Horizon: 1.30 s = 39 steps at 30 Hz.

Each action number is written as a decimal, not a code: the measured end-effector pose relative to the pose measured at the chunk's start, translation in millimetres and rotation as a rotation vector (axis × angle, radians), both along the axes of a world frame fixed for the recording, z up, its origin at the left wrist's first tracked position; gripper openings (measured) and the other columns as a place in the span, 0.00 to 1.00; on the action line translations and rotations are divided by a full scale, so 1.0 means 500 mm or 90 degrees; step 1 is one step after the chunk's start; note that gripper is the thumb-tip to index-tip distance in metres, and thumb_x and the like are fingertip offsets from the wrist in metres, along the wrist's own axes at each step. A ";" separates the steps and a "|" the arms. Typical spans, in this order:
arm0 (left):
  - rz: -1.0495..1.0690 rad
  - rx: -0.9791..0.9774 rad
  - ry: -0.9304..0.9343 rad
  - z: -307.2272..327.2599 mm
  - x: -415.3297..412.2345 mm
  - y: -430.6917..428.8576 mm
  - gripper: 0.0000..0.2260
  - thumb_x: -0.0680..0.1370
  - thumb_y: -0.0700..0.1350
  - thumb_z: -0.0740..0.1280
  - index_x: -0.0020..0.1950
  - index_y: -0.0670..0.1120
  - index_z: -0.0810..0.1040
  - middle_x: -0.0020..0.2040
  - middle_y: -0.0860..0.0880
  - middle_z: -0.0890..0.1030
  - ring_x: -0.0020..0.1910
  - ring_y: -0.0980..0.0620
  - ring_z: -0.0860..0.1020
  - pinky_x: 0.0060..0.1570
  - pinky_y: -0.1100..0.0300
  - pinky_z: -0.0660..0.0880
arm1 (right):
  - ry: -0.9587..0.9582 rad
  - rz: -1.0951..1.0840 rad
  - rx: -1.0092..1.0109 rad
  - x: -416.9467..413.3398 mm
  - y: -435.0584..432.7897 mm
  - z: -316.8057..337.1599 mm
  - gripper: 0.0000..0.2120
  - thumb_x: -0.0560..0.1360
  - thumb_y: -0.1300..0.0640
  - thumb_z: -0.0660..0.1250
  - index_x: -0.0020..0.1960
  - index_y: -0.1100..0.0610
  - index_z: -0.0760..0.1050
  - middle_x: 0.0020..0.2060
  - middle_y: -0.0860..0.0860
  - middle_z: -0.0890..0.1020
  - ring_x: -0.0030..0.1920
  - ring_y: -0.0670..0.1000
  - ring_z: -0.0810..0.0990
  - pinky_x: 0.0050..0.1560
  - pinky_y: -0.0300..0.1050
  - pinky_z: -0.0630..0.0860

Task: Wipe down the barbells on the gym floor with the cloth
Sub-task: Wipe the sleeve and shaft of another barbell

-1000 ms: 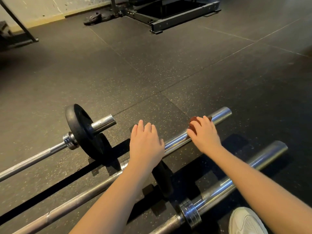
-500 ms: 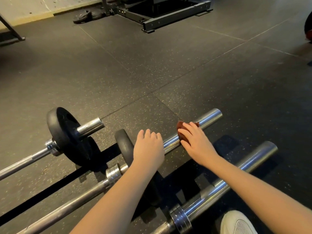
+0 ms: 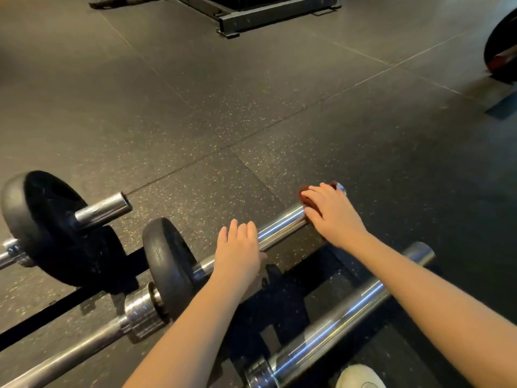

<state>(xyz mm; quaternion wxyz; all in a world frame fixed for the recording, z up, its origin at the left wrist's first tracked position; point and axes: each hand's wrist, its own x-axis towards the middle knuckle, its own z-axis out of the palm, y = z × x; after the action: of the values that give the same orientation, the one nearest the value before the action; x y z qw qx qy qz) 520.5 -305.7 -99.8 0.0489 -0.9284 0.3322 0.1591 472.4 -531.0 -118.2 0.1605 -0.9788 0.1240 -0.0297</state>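
Note:
Three barbells lie side by side on the black rubber floor. The middle barbell has a chrome sleeve and a small black plate. My right hand presses a dark red cloth around the sleeve near its far tip, fingers curled over it. My left hand rests on the same sleeve close to the plate, fingers fairly straight. The far barbell carries a larger black plate. The near barbell lies bare under my right forearm.
A black steel rack base stands at the top centre. A dark plate with a red hub sits at the right edge. A white shoe shows at the bottom. Open rubber floor stretches beyond the bars.
My right hand has slid the cloth outward along the middle sleeve to near its tip. My left hand stays on the sleeve by the plate. The view has shifted right.

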 end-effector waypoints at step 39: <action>0.009 0.020 -0.014 -0.004 0.003 -0.007 0.30 0.82 0.56 0.55 0.77 0.41 0.48 0.76 0.45 0.57 0.77 0.43 0.49 0.75 0.45 0.50 | -0.078 -0.176 0.065 0.061 -0.044 0.007 0.12 0.79 0.50 0.58 0.55 0.55 0.76 0.47 0.48 0.75 0.55 0.52 0.75 0.55 0.45 0.70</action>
<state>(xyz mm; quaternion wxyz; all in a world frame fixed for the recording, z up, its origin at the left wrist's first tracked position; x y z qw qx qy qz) 521.9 -309.3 -101.9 0.0658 -0.9315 0.3230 0.1540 503.1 -553.0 -114.6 0.2119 -0.9392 0.2491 -0.1049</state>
